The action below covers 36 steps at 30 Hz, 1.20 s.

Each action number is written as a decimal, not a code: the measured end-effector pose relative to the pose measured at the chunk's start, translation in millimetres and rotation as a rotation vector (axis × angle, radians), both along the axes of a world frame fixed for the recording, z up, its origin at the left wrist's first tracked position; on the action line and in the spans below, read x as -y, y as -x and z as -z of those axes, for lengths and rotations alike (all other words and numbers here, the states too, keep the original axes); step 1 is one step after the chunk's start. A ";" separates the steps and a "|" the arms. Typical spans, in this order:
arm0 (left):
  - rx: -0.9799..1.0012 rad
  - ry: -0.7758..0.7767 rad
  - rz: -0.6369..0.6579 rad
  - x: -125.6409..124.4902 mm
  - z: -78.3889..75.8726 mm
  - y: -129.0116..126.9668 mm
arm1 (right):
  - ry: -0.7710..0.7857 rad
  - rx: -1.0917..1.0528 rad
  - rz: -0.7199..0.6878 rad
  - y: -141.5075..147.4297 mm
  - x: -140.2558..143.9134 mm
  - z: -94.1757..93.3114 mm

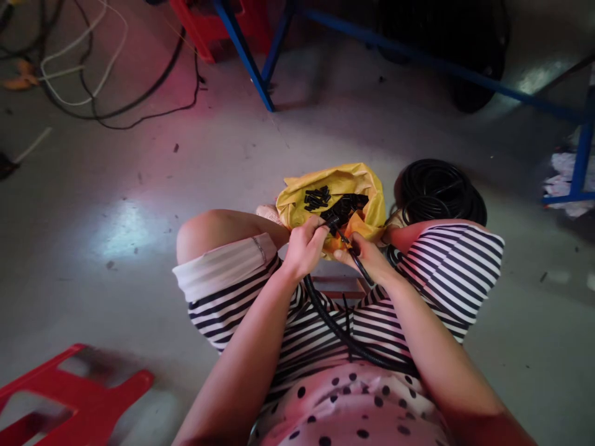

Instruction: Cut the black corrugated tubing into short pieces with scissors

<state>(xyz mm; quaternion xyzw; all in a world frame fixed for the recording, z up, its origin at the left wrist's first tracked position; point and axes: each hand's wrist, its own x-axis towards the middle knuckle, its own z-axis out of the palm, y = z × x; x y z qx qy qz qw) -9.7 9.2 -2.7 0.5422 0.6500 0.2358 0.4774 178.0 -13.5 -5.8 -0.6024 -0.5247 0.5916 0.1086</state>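
Corrugated tube (341,337) runs up over lap btwn knees; left hand (304,248) closed on its end, right hand (365,255) pinching thin black wire (356,255). Yellow bag (344,183) w/ cut pieces (317,198) just ahead, tube coil (439,192) at right knee. Floor (139,217) open to left.

Dim overall, with a pale glare patch on the floor (123,232) and a reddish cast at upper left. Edges bend and darken; the red stool (69,396) is blurred

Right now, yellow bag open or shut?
Open: the yellow bag gapes upward, small black pieces visible inside, just beyond both hands.
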 end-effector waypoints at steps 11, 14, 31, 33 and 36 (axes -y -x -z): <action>0.039 -0.026 0.013 1.5 -8.2 -4.5 | 0.014 -0.058 0.021 2.2 3.3 5.0; 0.036 -0.042 0.023 1.5 -9.2 -5.2 | 0.012 -0.031 0.003 2.6 3.5 4.0; 0.029 -0.081 0.068 2.6 -10.0 -5.2 | 0.012 0.014 -0.029 5.2 1.2 -2.1; 0.033 -0.080 0.069 2.5 -9.3 -4.7 | 0.006 0.019 -0.028 5.5 1.1 -1.6; 0.027 -0.087 0.071 2.5 -8.4 -4.2 | 0.003 0.049 -0.043 5.8 0.5 -1.6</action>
